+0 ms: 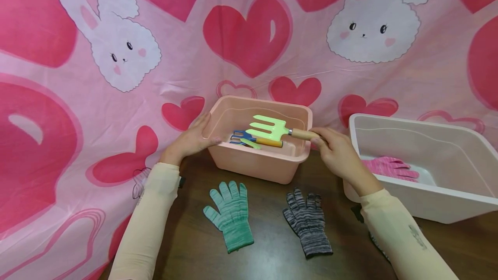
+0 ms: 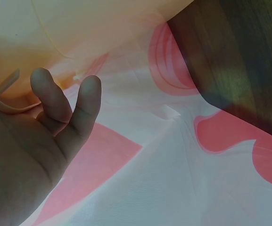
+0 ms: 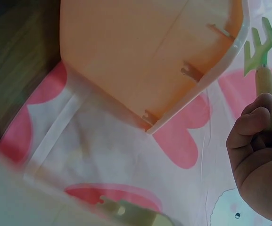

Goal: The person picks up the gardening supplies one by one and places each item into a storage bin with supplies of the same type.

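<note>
Centre frame: right hand (image 1: 336, 152), fingers curled, grips green fork (image 1: 278, 131) above pink bin (image 1: 253, 163); left hand (image 1: 192, 139), fingers extended, touches the bin. A slack grip could drop the fork onto blue cultivator (image 1: 268, 142).

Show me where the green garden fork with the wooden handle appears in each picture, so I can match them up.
Head: just right of centre, the green garden fork, tines pointing left, gripped by the right hand.
Left wrist: not in it.
Right wrist: upper right, tines up, the handle in the hand's grip.
Shared landmark: the peach bin, central in head, upper left in left wrist, top middle in right wrist.
</note>
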A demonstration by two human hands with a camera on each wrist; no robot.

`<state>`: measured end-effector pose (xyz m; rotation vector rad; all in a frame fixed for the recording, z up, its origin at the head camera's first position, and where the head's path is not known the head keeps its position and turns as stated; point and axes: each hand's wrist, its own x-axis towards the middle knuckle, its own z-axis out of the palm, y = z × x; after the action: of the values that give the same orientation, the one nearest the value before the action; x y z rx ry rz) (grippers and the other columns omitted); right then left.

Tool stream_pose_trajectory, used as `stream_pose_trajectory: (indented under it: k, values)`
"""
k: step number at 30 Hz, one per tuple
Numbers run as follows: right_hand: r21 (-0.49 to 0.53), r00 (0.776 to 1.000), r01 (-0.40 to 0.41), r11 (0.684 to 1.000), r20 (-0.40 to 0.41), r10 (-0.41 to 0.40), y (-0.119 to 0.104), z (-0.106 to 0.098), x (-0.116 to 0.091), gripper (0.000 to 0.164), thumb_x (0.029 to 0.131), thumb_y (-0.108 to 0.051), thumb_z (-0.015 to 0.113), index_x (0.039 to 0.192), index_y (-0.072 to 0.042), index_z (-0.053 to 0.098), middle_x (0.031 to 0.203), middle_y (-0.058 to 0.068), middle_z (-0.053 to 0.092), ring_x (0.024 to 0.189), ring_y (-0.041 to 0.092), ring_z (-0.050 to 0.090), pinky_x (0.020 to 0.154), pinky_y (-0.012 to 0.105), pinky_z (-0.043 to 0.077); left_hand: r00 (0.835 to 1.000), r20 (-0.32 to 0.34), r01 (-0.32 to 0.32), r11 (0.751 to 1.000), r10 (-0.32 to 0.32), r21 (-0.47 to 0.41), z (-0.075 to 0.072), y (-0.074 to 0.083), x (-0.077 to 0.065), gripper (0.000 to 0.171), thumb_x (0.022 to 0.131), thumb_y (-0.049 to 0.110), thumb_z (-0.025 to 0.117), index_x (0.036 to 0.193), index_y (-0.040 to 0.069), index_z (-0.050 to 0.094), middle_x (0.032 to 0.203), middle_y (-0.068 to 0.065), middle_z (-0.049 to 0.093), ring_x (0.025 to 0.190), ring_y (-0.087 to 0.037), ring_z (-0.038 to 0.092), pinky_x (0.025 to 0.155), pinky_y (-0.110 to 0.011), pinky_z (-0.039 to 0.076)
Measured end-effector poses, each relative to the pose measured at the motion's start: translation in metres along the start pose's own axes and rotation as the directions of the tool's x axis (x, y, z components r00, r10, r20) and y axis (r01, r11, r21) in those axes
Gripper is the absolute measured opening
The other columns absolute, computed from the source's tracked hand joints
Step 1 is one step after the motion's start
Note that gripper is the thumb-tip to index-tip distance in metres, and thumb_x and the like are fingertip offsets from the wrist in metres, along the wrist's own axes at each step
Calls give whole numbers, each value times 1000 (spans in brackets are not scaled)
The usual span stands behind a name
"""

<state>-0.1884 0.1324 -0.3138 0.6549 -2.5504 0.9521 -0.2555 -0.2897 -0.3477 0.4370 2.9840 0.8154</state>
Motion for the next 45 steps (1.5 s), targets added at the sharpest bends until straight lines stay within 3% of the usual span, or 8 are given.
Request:
stream_pose_trajectory:
  k: [10,17,25,32,45]
  values:
    - [21,996,-22,1000,82,20,-4,9,21,29,101,-15,61,125,0,64,110,18,64,97,35,56,88,54,49,1000,-1,16,1000,-16,-3,0,-1,0,112,84,64,69,164,15,8,168,-8,11,151,-32,13,110,-58,37]
    - [30,989,-70,997,135,65,-8,17,33,34,102,-16,60,132,-1,61,120,19,63,106,37,56,98,58,45,1000,-2,24,999,-24,-22,0,1,0,113,83,61,72,164,16,8,168,-7,12,150,-32,15,106,-58,42]
    - [25,989,-45,999,145,40,-9,28,46,28,102,-17,60,123,1,64,104,17,64,93,35,56,88,52,48,1000,-11,20,999,-21,-37,1,2,-1,111,84,57,73,164,17,8,167,-6,12,150,-32,16,104,-59,43]
    - [23,987,-38,999,156,34,-12,34,54,26,102,-16,61,122,0,65,102,15,64,90,33,56,85,49,49,1000,-10,22,999,-22,-34,1,0,-2,110,84,59,71,164,17,7,168,-5,11,151,-31,14,109,-58,37]
    - [10,985,13,1000,175,-15,-12,42,69,19,103,-17,60,111,0,64,89,13,59,85,32,54,79,46,47,1000,-9,26,999,-27,-27,0,0,-3,111,84,60,72,164,18,8,168,-6,12,150,-32,15,106,-59,42]
